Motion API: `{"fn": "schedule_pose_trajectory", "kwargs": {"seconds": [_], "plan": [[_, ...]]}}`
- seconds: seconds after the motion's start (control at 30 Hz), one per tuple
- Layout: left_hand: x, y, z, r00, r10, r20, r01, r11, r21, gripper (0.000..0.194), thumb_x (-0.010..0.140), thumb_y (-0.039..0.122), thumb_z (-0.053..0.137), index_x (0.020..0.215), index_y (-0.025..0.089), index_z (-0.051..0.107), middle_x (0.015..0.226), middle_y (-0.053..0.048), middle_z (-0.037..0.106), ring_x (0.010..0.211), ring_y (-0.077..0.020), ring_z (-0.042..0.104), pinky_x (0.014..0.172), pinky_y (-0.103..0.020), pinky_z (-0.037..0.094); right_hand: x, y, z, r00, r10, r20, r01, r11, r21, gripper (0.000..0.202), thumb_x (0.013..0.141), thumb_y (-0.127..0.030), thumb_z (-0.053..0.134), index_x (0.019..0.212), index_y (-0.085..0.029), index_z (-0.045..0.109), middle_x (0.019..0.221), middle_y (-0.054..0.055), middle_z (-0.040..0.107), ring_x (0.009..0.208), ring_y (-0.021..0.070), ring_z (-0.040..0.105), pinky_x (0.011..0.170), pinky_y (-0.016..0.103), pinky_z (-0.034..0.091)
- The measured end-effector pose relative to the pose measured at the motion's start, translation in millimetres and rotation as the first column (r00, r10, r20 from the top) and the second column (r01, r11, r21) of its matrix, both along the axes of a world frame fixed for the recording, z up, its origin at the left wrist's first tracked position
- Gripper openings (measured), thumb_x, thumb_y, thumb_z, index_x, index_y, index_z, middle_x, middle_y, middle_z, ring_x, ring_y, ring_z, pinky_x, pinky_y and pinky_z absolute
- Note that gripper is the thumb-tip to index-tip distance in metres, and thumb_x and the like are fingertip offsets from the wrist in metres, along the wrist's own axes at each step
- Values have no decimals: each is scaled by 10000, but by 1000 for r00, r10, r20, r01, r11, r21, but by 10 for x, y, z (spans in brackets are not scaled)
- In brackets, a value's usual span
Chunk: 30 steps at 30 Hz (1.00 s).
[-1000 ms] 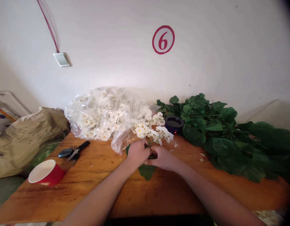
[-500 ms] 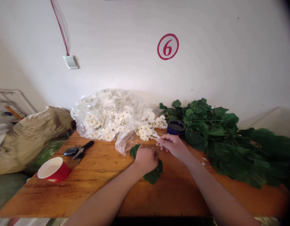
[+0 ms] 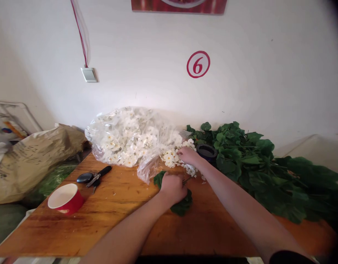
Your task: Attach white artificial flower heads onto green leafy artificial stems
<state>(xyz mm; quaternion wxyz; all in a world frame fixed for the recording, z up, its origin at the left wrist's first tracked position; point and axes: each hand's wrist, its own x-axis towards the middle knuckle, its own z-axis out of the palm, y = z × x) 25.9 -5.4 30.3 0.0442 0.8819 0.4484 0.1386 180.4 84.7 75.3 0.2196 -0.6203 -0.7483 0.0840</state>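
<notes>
My left hand point(image 3: 173, 189) is closed around the stem of a green leaf sprig point(image 3: 182, 205), whose leaves stick out on both sides of the fist. The stem end points right, toward a few small white flowers point(image 3: 191, 169). Farther back, my right hand point(image 3: 188, 156) reaches into loose white flowers point(image 3: 171, 157) at the mouth of a clear plastic bag point(image 3: 147, 172). Its fingers are bent together at the blossoms, and what lies between them is too small to make out. More white flowers fill the bag behind.
A dark blue round container point(image 3: 206, 151) stands right of my right hand, beside a heap of green leaf stems point(image 3: 240, 154). On the left of the wooden table point(image 3: 114, 220) are a red paper bowl point(image 3: 72, 201), black-handled pliers point(image 3: 99, 176) and a dark oval object point(image 3: 85, 178).
My right hand has moved away from the left one, up and left to the loose white flowers. My left hand keeps its hold on the sprig. The view has tilted up slightly.
</notes>
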Motion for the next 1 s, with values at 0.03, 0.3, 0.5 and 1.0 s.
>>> {"fn": "schedule_pose_trajectory", "kwargs": {"seconds": [0.03,0.3,0.5,1.0], "plan": [[-1,-1,6,1000,-2,-4,2,1000,-2,252,759,298,508,848,146,688,745,-135,695,741,-300,664,798,-441,425,9,6,-12,1000,-4,-14,4,1000,-1,204,767,-158,571,820,-199,764,920,75,742,867,204,645,741,248,413],[3,17,1,999,4,-47,-5,1000,-14,264,779,329,501,861,165,691,770,-107,703,776,-275,669,861,-442,437,167,13,23,958,-101,-269,140,982,128,266,772,-265,539,924,-180,740,866,52,733,737,182,638,693,267,450],[4,29,-14,998,8,-69,-7,1000,8,280,781,345,491,849,163,693,763,-107,704,765,-277,670,839,-443,454,185,-45,36,890,-85,-448,225,936,270,218,741,-282,532,873,-191,681,841,50,690,710,176,611,674,296,466],[7,12,3,998,7,-65,-7,1000,14,265,754,331,494,832,163,684,744,-108,702,751,-283,671,819,-445,454,132,-232,51,904,-30,-426,171,940,295,216,673,-204,544,813,-180,707,830,66,686,806,211,632,798,339,483]]}}
